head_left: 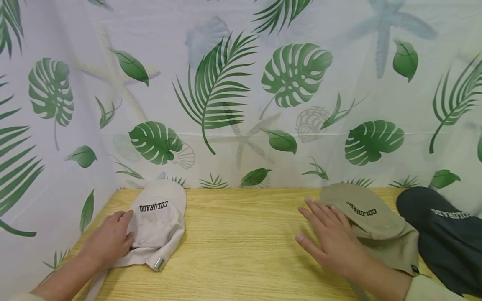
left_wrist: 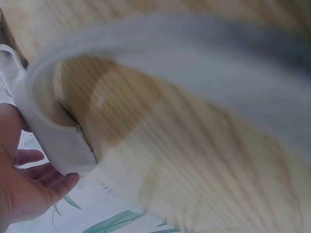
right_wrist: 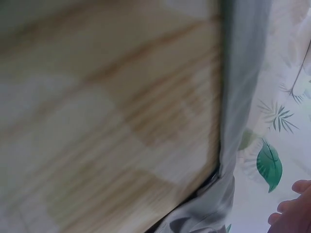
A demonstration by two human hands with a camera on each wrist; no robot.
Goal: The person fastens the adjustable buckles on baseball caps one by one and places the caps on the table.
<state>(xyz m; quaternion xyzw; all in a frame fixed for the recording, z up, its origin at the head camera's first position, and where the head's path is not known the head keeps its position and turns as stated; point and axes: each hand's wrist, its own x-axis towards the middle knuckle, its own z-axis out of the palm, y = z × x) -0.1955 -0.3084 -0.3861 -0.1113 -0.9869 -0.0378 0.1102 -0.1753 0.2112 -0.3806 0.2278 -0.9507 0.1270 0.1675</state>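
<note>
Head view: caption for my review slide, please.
Left hand at the white cap, right hand open by the khaki cap, dark cap at far right.

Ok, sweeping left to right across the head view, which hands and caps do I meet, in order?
Left hand → white cap → right hand → khaki cap → dark cap, cut off at the right edge.

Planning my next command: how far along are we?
Apparently done: the white cap lies apart from the others. In hand: the left hand touching its edge; the right hand by the tan cap, fingers straight, contact unclear. Perhaps remaining: the tan cap and dark cap, close together at right.
</note>
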